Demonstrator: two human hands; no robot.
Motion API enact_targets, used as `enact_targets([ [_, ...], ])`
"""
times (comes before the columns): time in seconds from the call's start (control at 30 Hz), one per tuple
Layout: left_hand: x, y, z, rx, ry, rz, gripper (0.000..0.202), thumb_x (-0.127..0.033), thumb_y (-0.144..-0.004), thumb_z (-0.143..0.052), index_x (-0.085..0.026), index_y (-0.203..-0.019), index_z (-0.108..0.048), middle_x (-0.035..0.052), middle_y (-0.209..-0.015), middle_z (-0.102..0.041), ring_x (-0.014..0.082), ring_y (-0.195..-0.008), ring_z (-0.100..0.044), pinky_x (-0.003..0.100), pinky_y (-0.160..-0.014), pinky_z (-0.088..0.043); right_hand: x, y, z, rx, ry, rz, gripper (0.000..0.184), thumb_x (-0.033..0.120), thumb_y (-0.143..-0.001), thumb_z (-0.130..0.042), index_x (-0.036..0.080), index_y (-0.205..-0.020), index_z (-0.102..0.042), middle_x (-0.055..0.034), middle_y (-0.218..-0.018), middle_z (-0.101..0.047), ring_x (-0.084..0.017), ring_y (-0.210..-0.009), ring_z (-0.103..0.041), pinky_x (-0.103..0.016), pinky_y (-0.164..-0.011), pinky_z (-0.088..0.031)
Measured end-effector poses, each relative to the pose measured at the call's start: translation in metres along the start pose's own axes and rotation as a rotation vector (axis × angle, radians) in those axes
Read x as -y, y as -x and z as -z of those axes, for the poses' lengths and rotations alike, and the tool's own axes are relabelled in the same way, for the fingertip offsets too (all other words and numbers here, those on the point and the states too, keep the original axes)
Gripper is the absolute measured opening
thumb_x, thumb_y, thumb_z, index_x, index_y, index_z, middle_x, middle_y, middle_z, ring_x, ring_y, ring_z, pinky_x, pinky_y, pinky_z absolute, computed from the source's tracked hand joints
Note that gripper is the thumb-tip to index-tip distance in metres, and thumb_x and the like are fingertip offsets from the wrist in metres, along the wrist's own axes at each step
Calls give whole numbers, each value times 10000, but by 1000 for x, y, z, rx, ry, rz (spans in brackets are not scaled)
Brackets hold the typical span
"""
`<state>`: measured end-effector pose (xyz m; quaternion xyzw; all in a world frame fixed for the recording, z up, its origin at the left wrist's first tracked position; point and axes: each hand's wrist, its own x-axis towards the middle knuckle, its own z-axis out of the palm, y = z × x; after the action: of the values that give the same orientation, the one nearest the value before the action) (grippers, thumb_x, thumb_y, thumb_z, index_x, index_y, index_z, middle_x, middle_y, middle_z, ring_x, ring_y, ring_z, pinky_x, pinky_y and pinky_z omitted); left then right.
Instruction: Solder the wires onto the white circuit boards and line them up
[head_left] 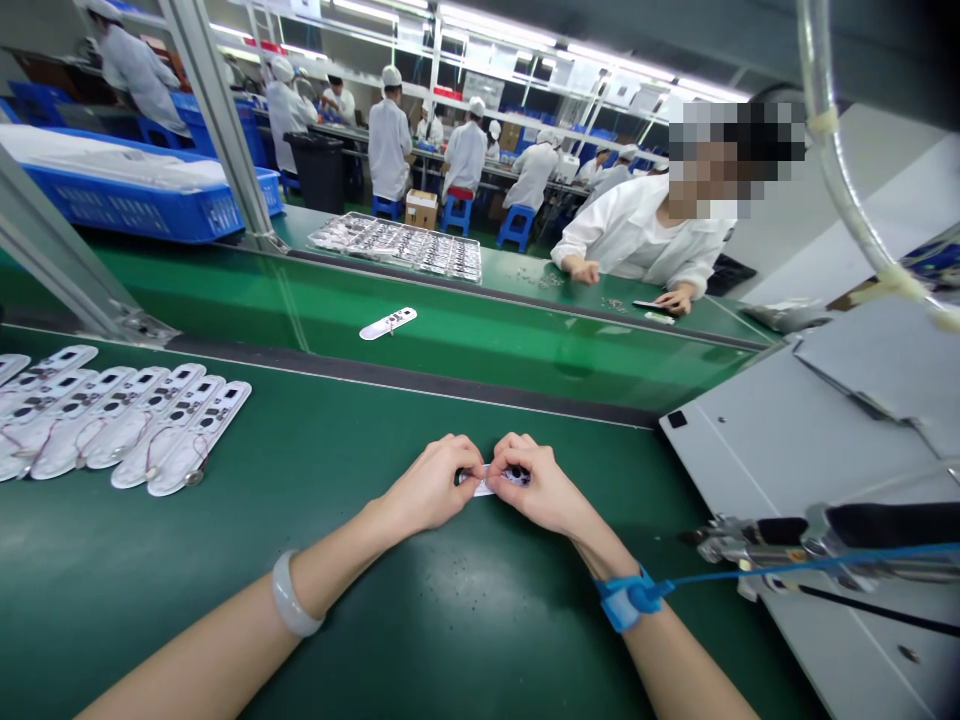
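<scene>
Both my hands meet over one white oblong panel with dark electronic parts (pixel 486 486), low over the green bench top. My left hand (pixel 439 482) has thumb and forefinger closed at the panel's left part. At its right part, my right hand (pixel 541 487) pinches with thumb and forefinger, the other fingers curled. Between them the fingertips nearly touch and cover much of the panel, so any small part there cannot be made out. To the left lie several similar white panels (pixel 184 440) in an overlapping row, with thin wires and small round metal parts.
A single white panel (pixel 388 323) lies on the green belt (pixel 480 352) beyond the bench edge. Across it, a co-worker (pixel 637 235) handles a dark flat piece near a filled tray (pixel 397 246). At right stand a grey machine (pixel 847 400) and a tool (pixel 795 540) with cables.
</scene>
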<state>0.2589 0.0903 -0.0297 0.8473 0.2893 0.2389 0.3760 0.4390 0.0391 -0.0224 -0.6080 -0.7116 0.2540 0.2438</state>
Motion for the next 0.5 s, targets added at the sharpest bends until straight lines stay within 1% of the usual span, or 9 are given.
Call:
enact_targets([
  [0.2,-4,-3,-2,-4,14,86,198,-2,-744,-588,-173,-688,-671,19,-896,-693,174,-864,-603,284,-812,-446,3,-1,-1,-12,28,-34,110,201,-785,-581,206,-675,-580,-5,-826,-585,-171,-829,-513,-370,-824,-369],
  [0.3,-5,-5,-3,-6,45,153,201,-6,-729,-594,-177,-663,-680,13,-873,-689,165,-849,-610,269,-802,-445,2,-1,-1,-7,31,-47,107,195,-782,-579,205,-676,-573,-1,-819,-583,-170,-826,-515,-376,-835,-361],
  [0.5,-8,-14,-3,-7,57,277,169,-22,-679,-618,-168,-644,-695,6,-775,-646,143,-697,-587,239,-631,-433,0,-3,0,23,8,-67,101,183,-770,-583,204,-672,-573,1,-828,-596,-170,-830,-514,-363,-829,-366],
])
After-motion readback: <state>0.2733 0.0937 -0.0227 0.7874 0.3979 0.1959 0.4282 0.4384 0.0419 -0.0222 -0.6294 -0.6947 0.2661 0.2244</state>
